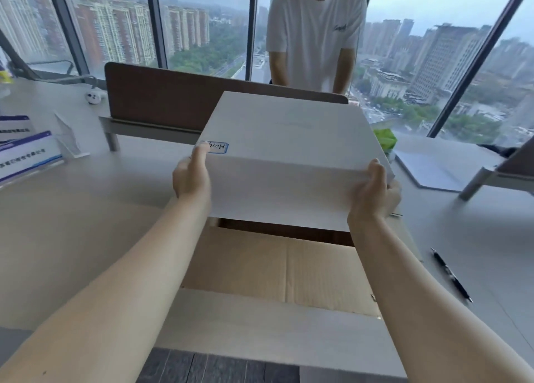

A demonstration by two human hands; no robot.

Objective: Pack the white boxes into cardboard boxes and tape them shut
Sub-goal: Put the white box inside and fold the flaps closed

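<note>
Both my left hand [191, 177] and right hand [371, 190] clamp the flat white rectangular paperboard box [291, 157] at its near corners over the open brown corrugated cardboard carton [274, 270]; looks stiff, light, slick-skinned, so side grips suit it.

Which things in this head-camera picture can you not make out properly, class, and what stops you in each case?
- Inside of the cardboard box: mostly covered by the white box that the left hand and right hand hold above it.
- Handwritten label: upside down, partly under the left thumb.
- Other person: hands behind the brown divider, head cut by the top edge.
- Blue-and-white signs: print too small and blurred.
</note>
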